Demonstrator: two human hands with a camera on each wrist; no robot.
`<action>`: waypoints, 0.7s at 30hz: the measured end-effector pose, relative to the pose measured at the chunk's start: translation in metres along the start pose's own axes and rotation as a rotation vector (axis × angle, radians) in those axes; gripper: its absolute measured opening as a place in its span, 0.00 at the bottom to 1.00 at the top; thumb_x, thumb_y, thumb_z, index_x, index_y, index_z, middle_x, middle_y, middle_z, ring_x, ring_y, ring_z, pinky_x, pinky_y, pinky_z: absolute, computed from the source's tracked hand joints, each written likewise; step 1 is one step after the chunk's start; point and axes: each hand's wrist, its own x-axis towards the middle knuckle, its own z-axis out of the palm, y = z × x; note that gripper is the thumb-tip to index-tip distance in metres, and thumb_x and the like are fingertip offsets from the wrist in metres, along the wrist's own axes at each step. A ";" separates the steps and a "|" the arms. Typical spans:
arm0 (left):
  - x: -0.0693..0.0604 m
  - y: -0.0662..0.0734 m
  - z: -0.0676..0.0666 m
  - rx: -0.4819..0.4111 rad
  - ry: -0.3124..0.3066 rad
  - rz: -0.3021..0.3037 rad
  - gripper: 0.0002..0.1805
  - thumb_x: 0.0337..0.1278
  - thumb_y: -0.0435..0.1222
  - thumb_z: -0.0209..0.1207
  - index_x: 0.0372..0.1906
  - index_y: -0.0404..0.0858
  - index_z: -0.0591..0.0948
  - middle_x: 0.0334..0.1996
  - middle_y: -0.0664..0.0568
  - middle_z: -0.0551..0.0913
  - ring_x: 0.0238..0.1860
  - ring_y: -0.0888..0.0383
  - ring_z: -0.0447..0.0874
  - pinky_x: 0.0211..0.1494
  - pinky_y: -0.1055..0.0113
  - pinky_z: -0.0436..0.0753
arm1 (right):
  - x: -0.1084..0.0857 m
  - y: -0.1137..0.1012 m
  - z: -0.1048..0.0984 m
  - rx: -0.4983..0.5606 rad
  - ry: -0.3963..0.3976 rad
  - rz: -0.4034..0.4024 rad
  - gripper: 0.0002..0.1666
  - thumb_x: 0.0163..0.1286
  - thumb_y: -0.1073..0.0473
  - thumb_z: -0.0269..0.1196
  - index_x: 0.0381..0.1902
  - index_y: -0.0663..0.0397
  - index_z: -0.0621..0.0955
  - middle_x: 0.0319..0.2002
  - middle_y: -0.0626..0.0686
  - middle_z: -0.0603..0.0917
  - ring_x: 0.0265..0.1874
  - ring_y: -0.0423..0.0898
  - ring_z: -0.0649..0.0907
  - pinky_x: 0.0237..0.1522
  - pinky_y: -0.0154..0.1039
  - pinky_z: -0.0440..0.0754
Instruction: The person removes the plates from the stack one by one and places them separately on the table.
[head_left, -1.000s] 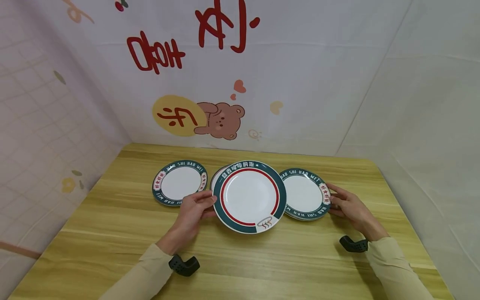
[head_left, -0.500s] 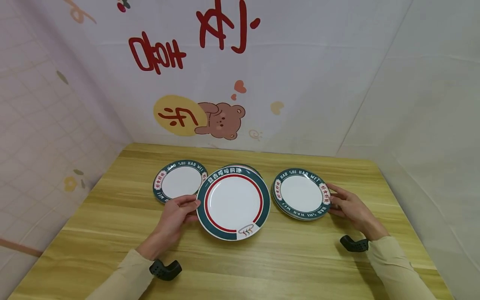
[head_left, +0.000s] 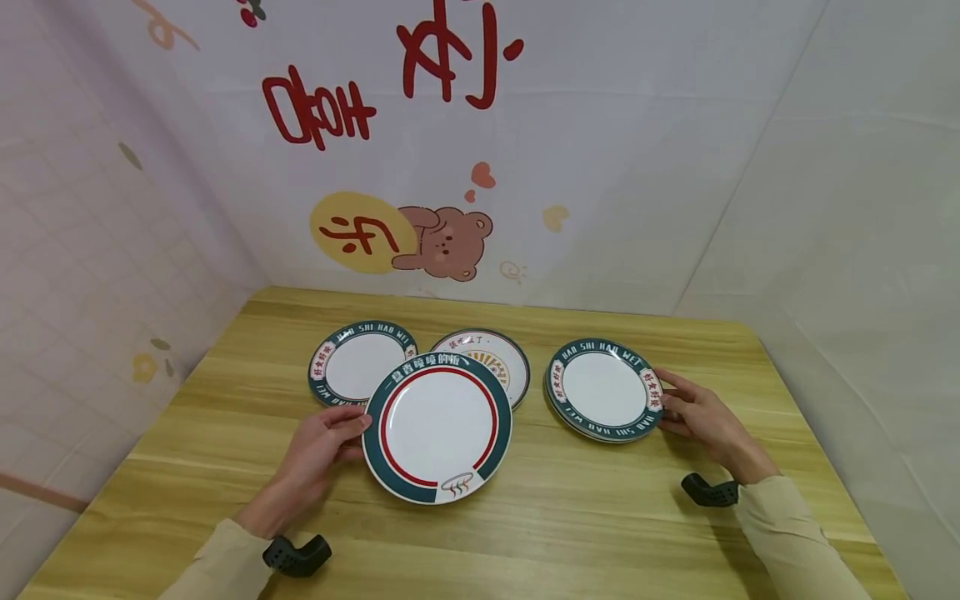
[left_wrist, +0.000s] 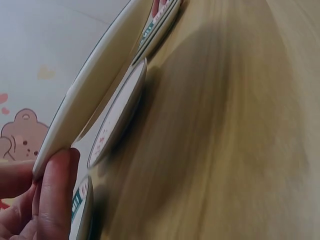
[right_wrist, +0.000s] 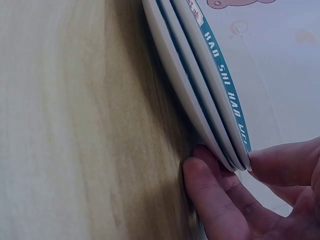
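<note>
Plate (head_left: pixel 437 427), white, red-ringed, teal-rimmed, left grip (head_left: pixel 318 442) pinching it, right grip (head_left: pixel 697 417) pinching stacked plates (head_left: pixel 604 390)

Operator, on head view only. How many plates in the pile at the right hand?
Observer: Three. The right wrist view shows the pile edge-on, three rims at the fingertips of the right hand.
Operator: And the red-ringed plate in the left hand: on the table or off it?
Observer: Off it. The left wrist view looks in from the side and shows that plate's pale underside, raised above the wood.
</note>
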 end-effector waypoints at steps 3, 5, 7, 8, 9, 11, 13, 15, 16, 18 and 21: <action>-0.003 -0.004 -0.009 0.015 0.014 0.000 0.25 0.74 0.34 0.60 0.67 0.24 0.74 0.46 0.49 0.87 0.38 0.58 0.86 0.43 0.66 0.89 | 0.001 0.000 0.000 0.005 -0.007 -0.003 0.34 0.86 0.63 0.44 0.84 0.54 0.50 0.73 0.75 0.62 0.49 0.41 0.83 0.56 0.40 0.86; -0.003 -0.006 -0.016 0.015 0.028 0.004 0.24 0.73 0.34 0.61 0.66 0.24 0.75 0.44 0.50 0.88 0.37 0.58 0.87 0.41 0.66 0.89 | 0.001 0.000 0.000 0.011 -0.007 -0.002 0.34 0.86 0.63 0.44 0.84 0.54 0.50 0.73 0.75 0.62 0.49 0.41 0.83 0.55 0.40 0.86; -0.004 -0.008 -0.022 0.015 0.042 0.008 0.24 0.73 0.34 0.61 0.65 0.23 0.75 0.42 0.51 0.88 0.36 0.59 0.87 0.40 0.65 0.90 | 0.000 0.000 0.000 0.019 -0.007 -0.002 0.34 0.86 0.63 0.44 0.84 0.54 0.50 0.72 0.74 0.63 0.48 0.41 0.83 0.55 0.40 0.86; -0.005 -0.009 -0.025 0.016 0.046 0.009 0.24 0.73 0.34 0.61 0.65 0.22 0.75 0.42 0.51 0.88 0.36 0.59 0.87 0.40 0.65 0.90 | 0.000 0.000 0.000 0.020 -0.010 -0.005 0.34 0.86 0.63 0.44 0.84 0.54 0.50 0.72 0.75 0.63 0.48 0.41 0.83 0.55 0.40 0.86; -0.006 -0.010 -0.028 0.018 0.055 0.004 0.25 0.73 0.34 0.62 0.65 0.22 0.75 0.41 0.52 0.88 0.36 0.59 0.87 0.39 0.66 0.89 | 0.000 0.000 0.000 0.019 -0.012 -0.008 0.34 0.86 0.63 0.44 0.84 0.55 0.50 0.72 0.75 0.63 0.48 0.41 0.83 0.55 0.40 0.86; -0.008 -0.011 -0.035 0.029 0.070 -0.012 0.26 0.73 0.34 0.61 0.66 0.22 0.74 0.41 0.53 0.89 0.35 0.59 0.86 0.39 0.66 0.89 | 0.000 0.000 0.000 0.021 -0.008 -0.005 0.34 0.86 0.63 0.44 0.84 0.55 0.50 0.72 0.75 0.63 0.48 0.41 0.83 0.54 0.40 0.86; -0.010 -0.014 -0.043 0.035 0.082 -0.034 0.27 0.73 0.35 0.62 0.68 0.23 0.73 0.41 0.54 0.88 0.36 0.60 0.86 0.39 0.66 0.89 | 0.000 0.000 0.000 0.017 -0.008 -0.002 0.34 0.86 0.63 0.44 0.84 0.54 0.50 0.73 0.75 0.62 0.48 0.41 0.83 0.55 0.40 0.86; -0.011 -0.016 -0.050 0.033 0.095 -0.051 0.27 0.72 0.36 0.63 0.68 0.23 0.73 0.41 0.55 0.88 0.35 0.60 0.86 0.39 0.66 0.89 | 0.000 0.000 0.000 0.016 -0.008 0.005 0.35 0.86 0.62 0.45 0.84 0.53 0.50 0.74 0.75 0.61 0.48 0.41 0.83 0.55 0.40 0.86; -0.012 -0.017 -0.054 0.035 0.099 -0.056 0.28 0.72 0.36 0.62 0.68 0.23 0.73 0.41 0.55 0.88 0.35 0.60 0.86 0.39 0.66 0.89 | 0.000 0.000 0.000 0.018 -0.005 0.010 0.35 0.86 0.62 0.45 0.84 0.53 0.50 0.74 0.74 0.61 0.48 0.41 0.83 0.55 0.40 0.86; -0.013 -0.019 -0.061 0.042 0.108 -0.064 0.28 0.72 0.36 0.63 0.68 0.23 0.73 0.40 0.56 0.88 0.35 0.60 0.85 0.39 0.67 0.89 | 0.001 0.000 0.000 0.016 -0.006 0.009 0.35 0.86 0.63 0.44 0.84 0.53 0.50 0.74 0.75 0.61 0.49 0.41 0.83 0.55 0.40 0.86; -0.015 -0.020 -0.071 0.063 0.113 -0.071 0.29 0.73 0.37 0.62 0.69 0.22 0.72 0.41 0.56 0.87 0.35 0.60 0.85 0.39 0.67 0.89 | 0.001 0.000 0.001 0.018 -0.009 0.009 0.35 0.86 0.63 0.44 0.84 0.53 0.49 0.74 0.75 0.61 0.48 0.42 0.83 0.56 0.41 0.86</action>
